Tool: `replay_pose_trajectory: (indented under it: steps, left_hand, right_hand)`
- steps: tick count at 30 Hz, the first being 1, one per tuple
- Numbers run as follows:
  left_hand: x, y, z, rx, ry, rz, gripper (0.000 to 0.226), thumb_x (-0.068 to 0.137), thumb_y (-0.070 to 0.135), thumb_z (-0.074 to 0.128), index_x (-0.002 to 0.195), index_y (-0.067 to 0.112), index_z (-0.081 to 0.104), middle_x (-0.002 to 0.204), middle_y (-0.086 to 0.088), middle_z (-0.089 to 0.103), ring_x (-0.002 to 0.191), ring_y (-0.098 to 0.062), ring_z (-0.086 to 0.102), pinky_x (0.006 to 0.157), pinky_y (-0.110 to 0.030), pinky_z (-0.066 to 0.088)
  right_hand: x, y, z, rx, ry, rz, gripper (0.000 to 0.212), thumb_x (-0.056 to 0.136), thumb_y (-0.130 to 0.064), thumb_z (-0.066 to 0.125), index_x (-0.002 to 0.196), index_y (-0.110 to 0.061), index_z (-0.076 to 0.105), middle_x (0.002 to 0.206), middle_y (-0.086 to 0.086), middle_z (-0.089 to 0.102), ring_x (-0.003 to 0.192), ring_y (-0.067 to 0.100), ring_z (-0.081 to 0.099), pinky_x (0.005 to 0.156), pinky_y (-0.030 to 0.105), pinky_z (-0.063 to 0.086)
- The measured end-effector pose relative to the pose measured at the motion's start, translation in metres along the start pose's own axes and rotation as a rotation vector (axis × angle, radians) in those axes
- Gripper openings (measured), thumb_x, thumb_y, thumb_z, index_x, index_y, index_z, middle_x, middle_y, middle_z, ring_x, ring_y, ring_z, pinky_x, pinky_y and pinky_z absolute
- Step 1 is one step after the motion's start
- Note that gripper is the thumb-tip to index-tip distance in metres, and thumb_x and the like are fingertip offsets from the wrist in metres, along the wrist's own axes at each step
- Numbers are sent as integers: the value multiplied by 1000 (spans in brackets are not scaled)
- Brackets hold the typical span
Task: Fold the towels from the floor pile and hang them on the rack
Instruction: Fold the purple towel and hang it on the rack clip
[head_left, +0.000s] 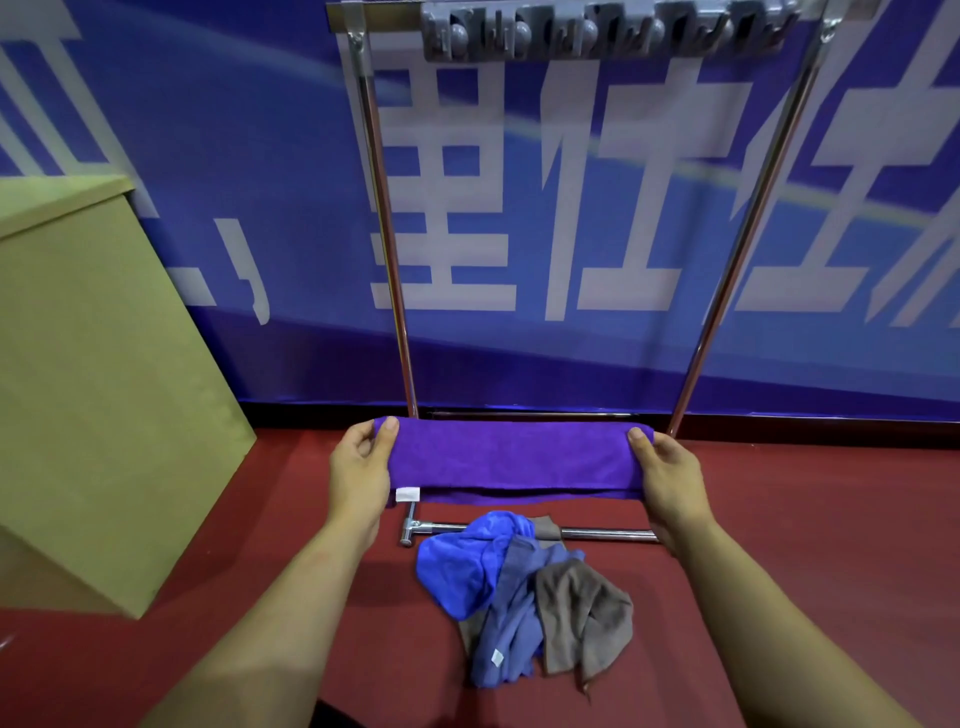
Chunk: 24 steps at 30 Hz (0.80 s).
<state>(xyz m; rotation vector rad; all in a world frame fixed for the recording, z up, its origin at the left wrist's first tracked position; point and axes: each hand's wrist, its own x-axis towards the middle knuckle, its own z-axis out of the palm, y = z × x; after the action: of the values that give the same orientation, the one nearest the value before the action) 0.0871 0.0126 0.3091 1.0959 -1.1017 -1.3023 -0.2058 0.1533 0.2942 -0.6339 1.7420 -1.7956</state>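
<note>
A purple towel (511, 457), folded into a long band, is stretched level between my hands in front of the rack. My left hand (361, 467) pinches its left end, thumb on top, beside a small white label. My right hand (667, 475) pinches its right end the same way. Below on the red floor lies the pile: a bright blue towel (462, 561), a grey-blue towel (511, 623) and a brown towel (584, 618), crumpled together. The metal rack (387, 249) stands behind, its two chrome uprights rising to a top bar with grey hooks (597, 31).
A tan cardboard box (88, 395) stands at the left on the floor. The rack's low chrome foot bar (608, 534) lies just beyond the pile. A blue banner with white characters (519, 208) covers the wall behind the rack.
</note>
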Motion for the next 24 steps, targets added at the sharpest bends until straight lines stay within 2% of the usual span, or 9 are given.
replay_pose_trajectory:
  steps: [2,4,7,11,14,19,22,24]
  left_hand:
    - [-1,0,2,37,9,40,10,100,24,62,103,15,65,99,-11,76,85,-18,71,74,-30,58]
    - [-1,-1,2,74,3,70,14,100,32,61,101,19,65,98,-13,75,86,-19,69,77,-37,56]
    - [1,-3,0,158,-2,88,22,97,43,61,92,22,65,93,-13,73,83,-19,65,79,-44,53]
    - [0,1,1,157,32,145,14,99,24,63,88,15,65,85,-2,68,81,-14,59,79,-37,47]
    - [-2,2,2,157,47,153,16,99,24,62,88,13,62,82,-5,67,77,-13,58,74,-34,46]
    - [-4,0,3,220,45,165,21,99,38,62,94,17,63,90,-8,75,84,-25,72,75,-43,56]
    - [-4,-2,3,222,45,147,23,98,38,63,93,16,63,86,-11,75,83,-30,73,73,-49,57]
    - [-3,-4,4,238,30,130,26,97,40,64,91,15,64,85,-17,74,75,-26,68,70,-52,55]
  right_hand:
    - [1,0,1,-55,23,-57,45,82,-56,63,88,-12,71,90,10,74,84,17,61,88,54,54]
    - [0,-2,2,-67,66,-76,51,81,-60,62,89,-11,71,92,13,76,84,15,61,87,52,54]
    - [-3,-6,1,-87,107,-93,43,93,-51,61,89,-10,71,88,13,74,81,11,58,82,43,52]
    - [-6,-12,0,-158,131,-137,36,101,-40,57,87,-8,68,80,3,66,76,11,53,74,35,44]
    - [-9,-15,1,-166,129,-156,34,102,-37,55,86,-9,65,74,-1,57,69,10,46,68,34,40]
    - [-10,-17,2,-186,153,-186,27,102,-35,56,94,-12,66,83,1,66,73,8,55,69,24,44]
    - [-8,-15,1,-226,166,-189,28,100,-36,60,94,-10,69,85,4,71,78,12,60,73,31,46]
    - [-7,-13,1,-253,156,-181,29,99,-36,62,91,-9,71,84,6,72,77,13,60,73,35,46]
